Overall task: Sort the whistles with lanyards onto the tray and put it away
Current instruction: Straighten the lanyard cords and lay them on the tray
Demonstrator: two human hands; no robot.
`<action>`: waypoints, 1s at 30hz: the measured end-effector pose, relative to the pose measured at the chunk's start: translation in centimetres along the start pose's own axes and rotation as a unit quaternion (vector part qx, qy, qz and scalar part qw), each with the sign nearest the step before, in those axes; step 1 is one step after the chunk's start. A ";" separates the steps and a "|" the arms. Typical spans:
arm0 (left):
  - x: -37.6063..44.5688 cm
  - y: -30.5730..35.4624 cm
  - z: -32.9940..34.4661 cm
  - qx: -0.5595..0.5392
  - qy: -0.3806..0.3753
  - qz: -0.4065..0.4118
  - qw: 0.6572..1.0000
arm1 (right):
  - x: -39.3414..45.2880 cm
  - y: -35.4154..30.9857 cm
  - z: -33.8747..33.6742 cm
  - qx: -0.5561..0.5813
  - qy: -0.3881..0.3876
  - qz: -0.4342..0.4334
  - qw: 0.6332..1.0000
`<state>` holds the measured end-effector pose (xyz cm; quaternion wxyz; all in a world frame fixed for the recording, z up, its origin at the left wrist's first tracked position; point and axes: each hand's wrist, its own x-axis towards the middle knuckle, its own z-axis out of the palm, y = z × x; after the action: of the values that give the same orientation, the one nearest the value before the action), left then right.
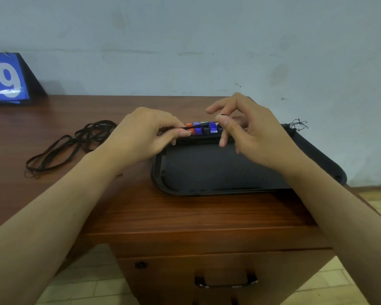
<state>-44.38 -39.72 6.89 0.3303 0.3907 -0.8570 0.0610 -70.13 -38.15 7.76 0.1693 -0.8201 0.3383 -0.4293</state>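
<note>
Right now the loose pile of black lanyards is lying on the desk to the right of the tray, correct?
Not quite. The head view shows the loose black lanyards on the desk to the left of the tray, beyond the left hand, not to its right.

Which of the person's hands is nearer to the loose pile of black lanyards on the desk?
Left. The left hand is just right of the lanyards; the right hand is farther right, over the tray.

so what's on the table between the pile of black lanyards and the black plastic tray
In the head view, the left hand hangs over that stretch; beside it only bare brown wooden table separates the loose black lanyards from the black plastic tray.
</note>
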 end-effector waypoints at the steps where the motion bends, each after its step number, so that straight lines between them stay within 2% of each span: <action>1: 0.0 -0.1 0.0 0.002 -0.001 0.000 1.000 | 0.0 -0.3 -0.2 0.061 -0.007 0.012 0.998; 4: -0.1 -0.7 0.0 0.011 0.010 -0.015 1.000 | 0.2 -0.7 -0.8 0.206 -0.022 0.043 0.977; 6: -0.2 -1.1 -0.2 0.009 0.021 -0.026 0.999 | 0.4 -0.2 -0.7 0.206 0.002 0.066 0.976; 10: -0.5 -1.6 -0.4 0.005 0.022 -0.038 0.999 | 0.7 1.4 -0.4 0.083 0.081 0.124 0.986; 12: -0.6 -1.8 -0.5 0.007 0.021 -0.040 0.999 | 0.6 2.1 -0.6 -0.004 0.094 0.134 0.986; 16: -0.6 -1.9 -0.5 0.006 0.024 -0.040 0.999 | 0.0 2.7 -1.1 -0.170 0.009 0.088 0.981; 20: -0.7 -1.8 -0.6 0.003 0.023 -0.041 0.999 | -0.1 2.4 -1.2 -0.217 -0.056 0.045 0.974; 24: -0.8 -2.3 -1.0 0.009 0.024 -0.059 0.998 | 0.2 3.2 -1.8 -0.252 -0.003 0.029 0.967; 30: -1.1 -3.6 -1.4 0.016 0.034 -0.089 0.995 | -0.1 4.0 -3.2 -0.308 0.087 0.104 0.941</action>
<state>-40.63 -41.00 6.72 0.3570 0.4686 -0.8060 0.0585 -74.41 -40.86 7.28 -0.0786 -0.7516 0.5510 -0.3539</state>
